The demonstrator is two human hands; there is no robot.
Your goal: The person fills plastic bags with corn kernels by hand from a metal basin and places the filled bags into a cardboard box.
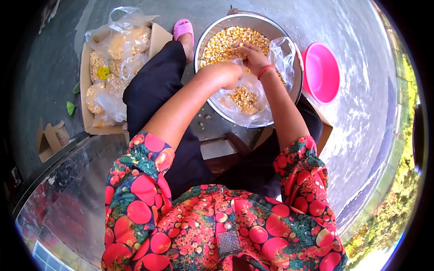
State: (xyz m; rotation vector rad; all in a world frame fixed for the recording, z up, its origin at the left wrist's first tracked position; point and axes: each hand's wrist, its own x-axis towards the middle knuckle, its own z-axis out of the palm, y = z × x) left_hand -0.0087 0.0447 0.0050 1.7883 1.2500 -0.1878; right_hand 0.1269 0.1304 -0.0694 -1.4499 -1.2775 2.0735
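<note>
A large metal pot [296,83] holds loose yellow and orange corn kernels [217,47]. Inside its near side lies a clear plastic bag [260,118] with some kernels in it. My left hand [226,74] is closed at the bag's rim, its fingertips partly hidden. Over the loose kernels, beyond the bag's mouth, my right hand [253,56] reaches with its fingers stretched and slightly apart. A red band circles the right wrist. Whether kernels lie under those fingers is hidden.
A cardboard box [86,108] at left holds several clear bags filled with kernels. Right of the pot stands a pink basin [322,72]. My foot wears a pink slipper [183,29]. Torn cardboard [54,140] and stray kernels lie on the grey floor [361,90].
</note>
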